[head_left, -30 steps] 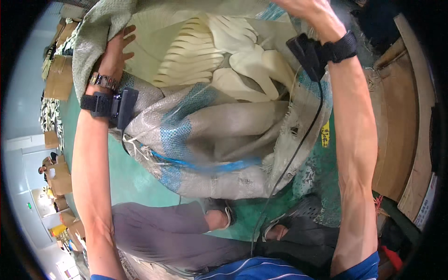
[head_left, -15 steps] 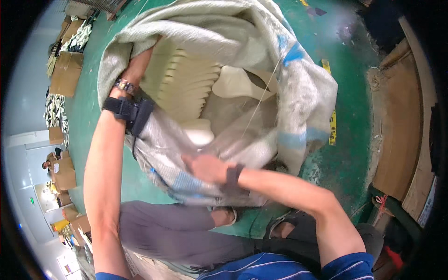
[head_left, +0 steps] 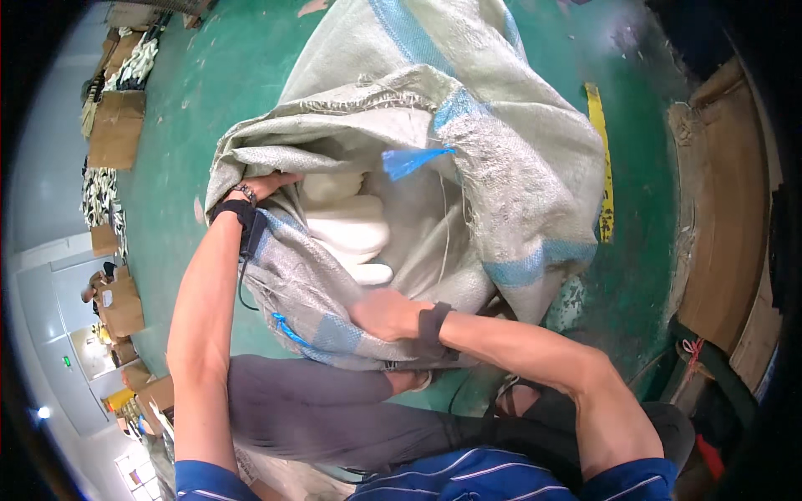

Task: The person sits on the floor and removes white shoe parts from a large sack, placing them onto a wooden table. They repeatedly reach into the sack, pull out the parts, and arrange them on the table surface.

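Observation:
A large woven sack (head_left: 535,175), grey-white with blue stripes, stands in front of me with its mouth facing up. Inside lie several smooth cream-white pieces (head_left: 351,225) with rounded ends; their kind I cannot make out. At the left of the mouth, my left hand (head_left: 266,185) is just inside the rim, fingers stretched toward the white pieces, partly under a fold. My right hand (head_left: 383,316), slightly blurred, is closed on the near rim, its fingertips hidden. A blue plastic strip (head_left: 409,163) hangs over the far side of the mouth.
The sack stands on a green floor (head_left: 225,75), close to my legs (head_left: 326,409). Yellow tape (head_left: 600,159) runs along the floor to the right, and beyond it is a cardboard sheet (head_left: 723,225). Cardboard boxes (head_left: 119,129) line the far left, with a person near them.
The sack's far side has flopped outward and its mouth is narrower. The ribbed stack of pieces is now mostly covered. My left hand has come up from deeper inside and shows.

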The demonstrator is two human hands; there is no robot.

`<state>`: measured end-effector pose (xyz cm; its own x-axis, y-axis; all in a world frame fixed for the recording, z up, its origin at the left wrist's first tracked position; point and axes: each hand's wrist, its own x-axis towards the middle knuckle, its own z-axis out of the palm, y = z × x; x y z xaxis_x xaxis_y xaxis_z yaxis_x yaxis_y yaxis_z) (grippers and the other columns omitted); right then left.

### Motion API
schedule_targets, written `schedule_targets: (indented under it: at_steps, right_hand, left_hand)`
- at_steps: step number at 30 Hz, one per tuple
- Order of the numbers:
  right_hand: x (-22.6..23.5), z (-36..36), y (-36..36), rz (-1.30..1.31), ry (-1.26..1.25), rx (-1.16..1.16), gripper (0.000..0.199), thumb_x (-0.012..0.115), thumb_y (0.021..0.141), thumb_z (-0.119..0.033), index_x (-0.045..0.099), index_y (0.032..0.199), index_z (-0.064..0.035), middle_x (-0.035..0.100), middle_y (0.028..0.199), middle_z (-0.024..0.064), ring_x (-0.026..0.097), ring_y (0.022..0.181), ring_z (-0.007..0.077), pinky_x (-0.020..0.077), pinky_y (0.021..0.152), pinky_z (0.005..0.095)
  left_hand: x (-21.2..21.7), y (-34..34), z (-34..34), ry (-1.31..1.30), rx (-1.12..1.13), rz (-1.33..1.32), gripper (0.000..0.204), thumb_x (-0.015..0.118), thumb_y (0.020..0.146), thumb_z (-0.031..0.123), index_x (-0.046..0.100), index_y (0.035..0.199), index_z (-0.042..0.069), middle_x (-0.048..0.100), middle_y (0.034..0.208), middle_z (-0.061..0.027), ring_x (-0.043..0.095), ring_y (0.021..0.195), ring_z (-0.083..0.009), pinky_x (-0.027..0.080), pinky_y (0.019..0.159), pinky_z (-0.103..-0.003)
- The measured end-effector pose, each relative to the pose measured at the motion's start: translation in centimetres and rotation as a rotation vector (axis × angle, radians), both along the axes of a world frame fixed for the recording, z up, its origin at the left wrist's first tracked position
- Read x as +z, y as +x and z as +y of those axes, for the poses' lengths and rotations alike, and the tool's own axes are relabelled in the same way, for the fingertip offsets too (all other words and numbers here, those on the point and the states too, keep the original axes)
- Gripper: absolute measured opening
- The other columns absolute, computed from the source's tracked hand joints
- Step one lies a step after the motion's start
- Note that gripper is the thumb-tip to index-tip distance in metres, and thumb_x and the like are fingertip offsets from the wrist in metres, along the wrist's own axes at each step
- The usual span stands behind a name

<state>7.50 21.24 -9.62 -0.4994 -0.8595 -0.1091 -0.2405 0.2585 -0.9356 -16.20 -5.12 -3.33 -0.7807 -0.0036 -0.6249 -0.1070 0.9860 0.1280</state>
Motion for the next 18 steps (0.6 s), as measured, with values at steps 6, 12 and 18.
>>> schedule_targets:
  at_steps: [6,12,18]
  right_hand:
    - [-1.0,-0.8,1.5,-0.045,-0.056,0.144,0.021,0.056,0.087,-0.014,0.068,0.089,0.0036,0.07,0.089,0.0292,0.07,0.089,0.0474,0.0547,0.073,0.0535]
    - [-0.6,1.8,-0.3,-0.137,0.077,0.102,0.027,0.052,0.091,-0.013,0.069,0.098,0.0066,0.071,0.095,0.0303,0.071,0.091,0.046,0.055,0.076,0.0528]
    - [1.8,7.7,-0.9,-0.2,0.093,0.187,0.029,0.054,0.091,-0.015,0.069,0.109,0.0024,0.071,0.099,0.0306,0.07,0.096,0.0446,0.0535,0.082,0.0512]
  left_hand:
    - [-3.6,-1.3,-3.4,-0.099,-0.013,-0.041,0.084,0.068,0.085,0.066,0.053,0.148,0.013,0.048,0.157,-0.0091,0.04,0.145,-0.0299,0.027,0.123,-0.042]
    - [-9.7,-3.1,-9.6,-0.232,-0.181,0.273,0.077,0.055,0.094,0.062,0.044,0.154,0.015,0.037,0.164,-0.0082,0.033,0.15,-0.0311,0.023,0.125,-0.045]
    - [-9.4,-3.5,-5.0,-0.519,-0.56,0.31,0.059,0.041,0.103,0.05,0.047,0.152,0.018,0.04,0.162,-0.0098,0.038,0.148,-0.0316,0.024,0.125,-0.048]
